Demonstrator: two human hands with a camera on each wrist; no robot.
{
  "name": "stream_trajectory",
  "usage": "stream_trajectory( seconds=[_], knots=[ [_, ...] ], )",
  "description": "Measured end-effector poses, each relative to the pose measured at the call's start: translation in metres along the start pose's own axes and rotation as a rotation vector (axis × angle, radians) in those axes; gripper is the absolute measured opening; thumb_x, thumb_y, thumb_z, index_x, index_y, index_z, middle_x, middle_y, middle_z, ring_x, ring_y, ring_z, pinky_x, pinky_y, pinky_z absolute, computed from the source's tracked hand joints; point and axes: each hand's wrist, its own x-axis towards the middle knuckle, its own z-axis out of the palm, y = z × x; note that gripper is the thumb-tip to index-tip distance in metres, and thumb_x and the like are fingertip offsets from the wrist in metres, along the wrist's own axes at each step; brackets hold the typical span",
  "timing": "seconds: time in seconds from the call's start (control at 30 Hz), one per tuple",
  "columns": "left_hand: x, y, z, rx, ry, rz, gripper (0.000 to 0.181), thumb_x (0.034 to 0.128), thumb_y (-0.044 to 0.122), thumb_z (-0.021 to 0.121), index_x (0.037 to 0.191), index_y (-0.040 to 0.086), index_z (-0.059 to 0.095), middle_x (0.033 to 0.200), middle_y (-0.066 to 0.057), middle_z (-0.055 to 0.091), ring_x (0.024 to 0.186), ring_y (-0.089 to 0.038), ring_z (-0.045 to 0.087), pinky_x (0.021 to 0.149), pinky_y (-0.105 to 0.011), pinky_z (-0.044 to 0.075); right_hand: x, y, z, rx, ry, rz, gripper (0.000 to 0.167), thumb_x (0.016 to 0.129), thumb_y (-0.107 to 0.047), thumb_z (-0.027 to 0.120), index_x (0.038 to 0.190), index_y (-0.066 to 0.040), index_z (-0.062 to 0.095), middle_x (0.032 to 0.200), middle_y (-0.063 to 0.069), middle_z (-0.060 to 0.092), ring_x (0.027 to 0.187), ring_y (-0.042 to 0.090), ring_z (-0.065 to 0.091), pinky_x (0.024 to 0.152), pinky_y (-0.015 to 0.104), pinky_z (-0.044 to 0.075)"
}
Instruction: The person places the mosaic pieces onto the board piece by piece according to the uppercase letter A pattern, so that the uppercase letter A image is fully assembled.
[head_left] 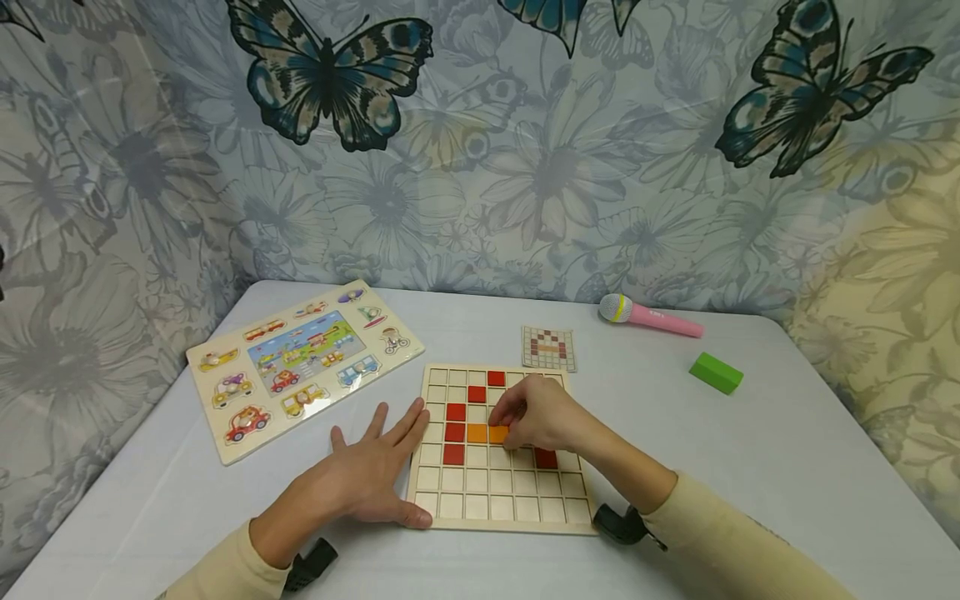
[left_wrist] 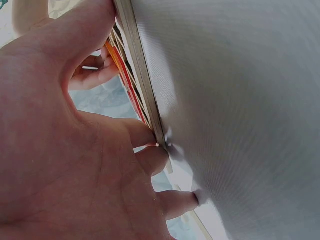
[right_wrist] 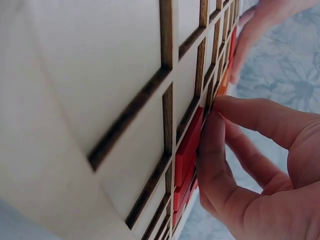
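A square wooden grid board (head_left: 501, 527) lies on the table with red tiles (head_left: 455, 432) and orange tiles (head_left: 477, 433) in some of its cells. My left hand (head_left: 375, 479) is spread along the board's left side, thumb by the near corner and fingertips touching the edge. Over the middle of the grid, my right hand (head_left: 543, 412) brings thumb and fingertips together at the second orange tile (head_left: 497, 433), partly covering it. In the right wrist view the thumb and index finger (right_wrist: 212, 145) pinch low against the grid, beside a red tile (right_wrist: 189, 150); what lies between their tips is hidden.
A small pattern card (head_left: 548, 348) lies just behind the board. At left is a vehicle picture puzzle (head_left: 306, 371). A pink toy microphone (head_left: 652, 318) and a green block (head_left: 716, 373) lie at the right. Patterned cloth (head_left: 540, 183) hangs behind the table.
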Motion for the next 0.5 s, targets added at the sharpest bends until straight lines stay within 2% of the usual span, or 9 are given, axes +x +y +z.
stream_trajectory(
  seconds=[0.33, 0.5],
  knots=[
    [-0.0005, 0.001, 0.0002, -0.004, -0.006, -0.002, 0.131, 0.0707, 0.072, 0.084, 0.168, 0.015, 0.018, 0.178, 0.002, 0.004, 0.159, -0.05, 0.01, 0.098, -0.094, 0.016, -0.0005, 0.004, -0.0014, 0.009, 0.0, -0.028, 0.026, 0.07, 0.004, 0.089, 0.091, -0.01, 0.081, 0.083, 0.004, 0.072, 0.076, 0.014, 0.062, 0.069, 0.028, 0.054],
    [-0.0003, 0.0012, 0.0, -0.003, -0.008, -0.003, 0.131, 0.0705, 0.072, 0.083, 0.168, 0.014, 0.018, 0.178, 0.001, 0.003, 0.159, -0.05, 0.01, 0.098, -0.095, 0.015, -0.0067, 0.0054, -0.0068, 0.036, 0.009, -0.055, 0.023, 0.073, 0.001, 0.087, 0.094, -0.008, 0.081, 0.086, 0.005, 0.074, 0.076, 0.015, 0.064, 0.071, 0.03, 0.056]
  ],
)
